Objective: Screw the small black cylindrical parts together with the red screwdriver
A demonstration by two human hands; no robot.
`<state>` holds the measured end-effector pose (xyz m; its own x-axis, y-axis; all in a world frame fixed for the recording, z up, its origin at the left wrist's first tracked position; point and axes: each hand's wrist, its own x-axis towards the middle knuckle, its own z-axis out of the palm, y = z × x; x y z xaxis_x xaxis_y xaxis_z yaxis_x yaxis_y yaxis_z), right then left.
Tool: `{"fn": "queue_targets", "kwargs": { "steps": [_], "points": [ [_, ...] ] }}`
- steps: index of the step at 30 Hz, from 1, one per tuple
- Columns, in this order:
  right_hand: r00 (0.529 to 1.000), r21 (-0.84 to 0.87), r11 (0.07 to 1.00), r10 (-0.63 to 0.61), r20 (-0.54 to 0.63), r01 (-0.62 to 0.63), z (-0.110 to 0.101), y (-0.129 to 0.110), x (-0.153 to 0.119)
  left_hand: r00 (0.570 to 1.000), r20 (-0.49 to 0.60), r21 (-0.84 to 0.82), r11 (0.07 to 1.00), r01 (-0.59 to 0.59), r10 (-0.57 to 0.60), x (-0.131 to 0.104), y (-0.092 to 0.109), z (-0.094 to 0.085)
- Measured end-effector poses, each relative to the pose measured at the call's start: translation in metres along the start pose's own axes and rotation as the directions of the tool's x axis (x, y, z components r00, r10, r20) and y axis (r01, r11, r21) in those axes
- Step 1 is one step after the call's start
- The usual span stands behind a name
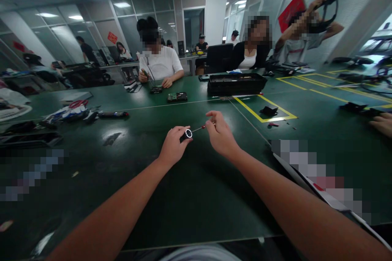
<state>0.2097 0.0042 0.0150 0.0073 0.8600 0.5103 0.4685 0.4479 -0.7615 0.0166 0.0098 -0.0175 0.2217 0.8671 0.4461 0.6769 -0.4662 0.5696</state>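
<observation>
My left hand (174,145) is closed around a small black round part with a white ring (189,133) on the end that faces right. Between the fingers of my right hand (221,132) is a thin screwdriver (202,127) with a red handle. Its slim metal shaft points left, and the tip is at or close to the ringed end; I cannot tell whether they touch. Both hands are held above the green table (190,204). My fingers partly hide the black part and the screwdriver's handle.
A long black bin (235,84) stands across the table, near a green circuit board (177,96). A black piece (268,111) lies inside yellow tape. To the left are a dark tool (114,114) and a cable pile (72,112). Co-workers sit opposite; another person's hand (382,124) enters at right.
</observation>
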Motion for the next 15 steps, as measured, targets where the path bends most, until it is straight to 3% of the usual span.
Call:
{"fn": "queue_targets", "kwargs": {
  "steps": [10, 15],
  "points": [
    [0.999, -0.063, 0.997, 0.043, 0.015, -0.043, -0.004, -0.004, 0.001, 0.999, 0.029, -0.006, 1.000, -0.020, 0.020, -0.001, 0.001, 0.000],
    [0.996, 0.102, 0.993, 0.071, -0.053, -0.066, 0.004, 0.005, 0.002, 1.000, 0.017, -0.013, 1.000, -0.010, 0.010, -0.001, 0.001, -0.001]
  ]
}}
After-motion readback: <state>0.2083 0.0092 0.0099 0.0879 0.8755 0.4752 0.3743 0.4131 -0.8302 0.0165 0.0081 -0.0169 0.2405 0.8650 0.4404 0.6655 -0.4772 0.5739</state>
